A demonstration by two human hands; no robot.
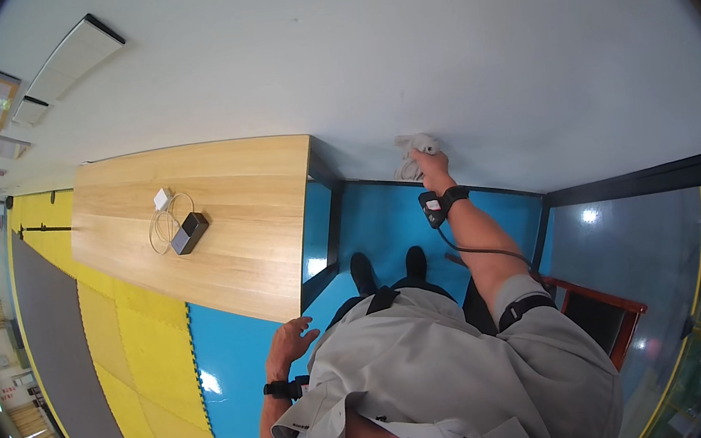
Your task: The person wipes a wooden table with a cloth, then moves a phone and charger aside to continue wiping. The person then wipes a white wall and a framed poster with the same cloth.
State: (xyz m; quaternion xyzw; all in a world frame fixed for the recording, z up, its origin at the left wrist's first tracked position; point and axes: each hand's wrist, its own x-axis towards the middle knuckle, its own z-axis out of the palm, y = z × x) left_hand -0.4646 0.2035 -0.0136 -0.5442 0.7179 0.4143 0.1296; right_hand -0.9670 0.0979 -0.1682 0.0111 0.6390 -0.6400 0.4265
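Observation:
A crumpled light-grey cloth (418, 145) is bunched in my right hand (434, 166), which reaches out ahead of me. The cloth lies against the lower part of the white wall (503, 69), just above the dark baseboard. Some of its folds hang below my fingers. My left hand (290, 343) hangs at my side near the front corner of the wooden table (247, 231), its fingers apart and holding nothing. Whether its fingertips touch the table edge, I cannot tell. Each wrist wears a black strap with a small device.
On the tabletop are a black power brick (190, 233), a coiled white cable (159, 236) and a white adapter (162, 199). A chair with a reddish wooden frame (595, 284) stands behind my right arm. Yellow mats (143, 349) cover floor to the left. Glossy blue floor (376, 216) lies underfoot.

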